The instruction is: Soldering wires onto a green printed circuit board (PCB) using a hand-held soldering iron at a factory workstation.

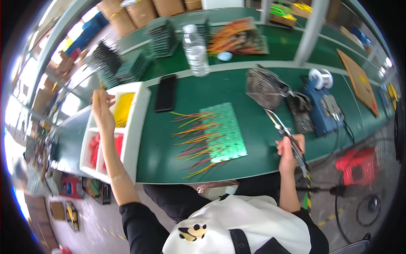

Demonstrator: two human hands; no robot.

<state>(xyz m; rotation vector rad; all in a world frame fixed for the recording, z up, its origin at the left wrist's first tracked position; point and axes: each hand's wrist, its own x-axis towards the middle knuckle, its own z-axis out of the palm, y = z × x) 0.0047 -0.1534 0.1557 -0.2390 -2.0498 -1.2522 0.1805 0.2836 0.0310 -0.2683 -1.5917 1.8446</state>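
My left hand (102, 111) is raised over the white foam box (144, 99) at the left, fingers pinched together. A thin yellow piece, seemingly a wire, sticks up from the fingertips. Yellow wires (124, 110) lie in the box's far compartment, and red wires (119, 146) lie in the nearer ones. My right hand (290, 151) is closed round the handle of a soldering iron (284, 130), whose metal front points up and left. Between my hands lies a green circuit board panel (228, 131), with pairs of red and yellow wires (194, 139) sticking out along its left side.
A black phone (165, 93) and a clear bottle (196, 53) stand beyond the panel. At the right are a grey ribbed round guard (265, 86), a blue machine (322, 108) and a solder spool (321, 78). Stacked boards (163, 38) and a wired bundle (237, 38) sit behind.
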